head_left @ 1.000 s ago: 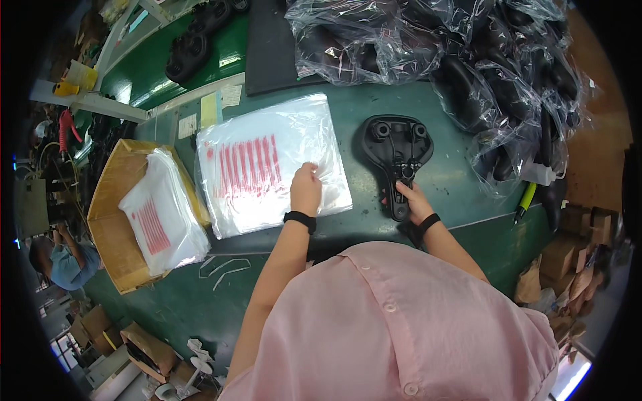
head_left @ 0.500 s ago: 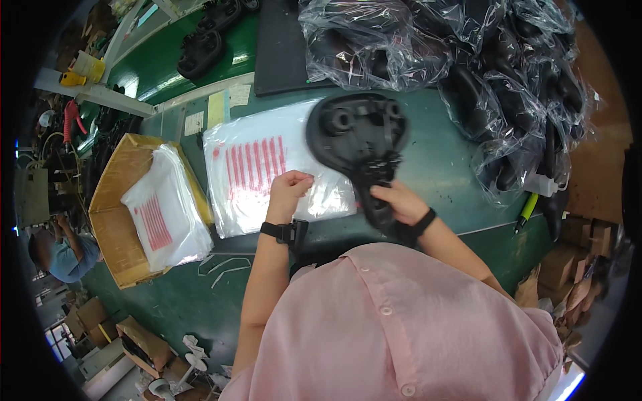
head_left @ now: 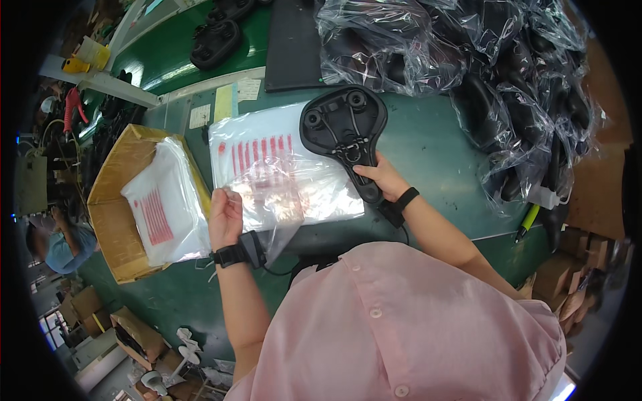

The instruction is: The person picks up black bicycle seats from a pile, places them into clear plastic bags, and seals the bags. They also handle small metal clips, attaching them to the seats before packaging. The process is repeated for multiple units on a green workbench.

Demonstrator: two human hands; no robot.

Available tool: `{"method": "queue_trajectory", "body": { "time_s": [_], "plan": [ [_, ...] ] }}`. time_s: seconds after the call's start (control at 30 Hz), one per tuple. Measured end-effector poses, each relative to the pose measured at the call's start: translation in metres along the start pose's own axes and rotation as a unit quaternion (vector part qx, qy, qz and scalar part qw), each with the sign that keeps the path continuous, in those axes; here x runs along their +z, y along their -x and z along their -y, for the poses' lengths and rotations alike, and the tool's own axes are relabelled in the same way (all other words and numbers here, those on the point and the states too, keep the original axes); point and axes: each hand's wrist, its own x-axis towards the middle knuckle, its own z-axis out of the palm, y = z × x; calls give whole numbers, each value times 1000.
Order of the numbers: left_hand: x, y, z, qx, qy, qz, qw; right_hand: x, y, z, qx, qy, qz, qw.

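Observation:
My right hand (head_left: 382,179) grips a black bicycle saddle (head_left: 349,121) by its narrow nose. Its underside faces up, showing the rails and two round springs or sockets. The wide end lies over the far right part of a stack of clear plastic bags (head_left: 334,197) printed with red lines. Closed at the stack's near left corner, my left hand (head_left: 226,215) pinches the edge of a clear plastic bag (head_left: 277,200), which is partly raised off the stack and hangs over its near edge. Wrist straps with small black devices circle both wrists.
A cardboard box (head_left: 110,230) holding more printed bags stands at the left. Saddles wrapped in clear plastic (head_left: 498,100) pile up at the far right, near a yellow-green pen-like tool (head_left: 527,222). Bare saddles (head_left: 215,45) lie beyond a dark board (head_left: 291,50). Another person (head_left: 70,247) sits far left.
My left hand has moved left and nearer to me, drawing up a bag from the stack. The saddle in my right hand has shifted slightly left and turned, its rails now clearly visible.

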Motion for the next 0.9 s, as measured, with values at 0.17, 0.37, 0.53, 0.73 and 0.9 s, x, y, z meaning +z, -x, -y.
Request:
{"method": "queue_trajectory", "body": {
  "time_s": [0.17, 0.37, 0.53, 0.73, 0.9],
  "plan": [
    [43, 29, 9, -45, -373, 79, 923, -5, 23, 26, -81, 94, -14, 992],
    [62, 14, 68, 62, -421, 59, 903, 14, 60, 45, -243, 355, 16, 902],
    [79, 12, 60, 127, -352, 26, 927, 29, 55, 35, -295, 574, 4, 764],
    [144, 77, 56, 267, -580, 233, 734, 38, 48, 41, -170, 606, 59, 775],
    [164, 123, 62, 292, -657, 375, 585, 15, 49, 33, -35, 307, 70, 948]
  ]
}}
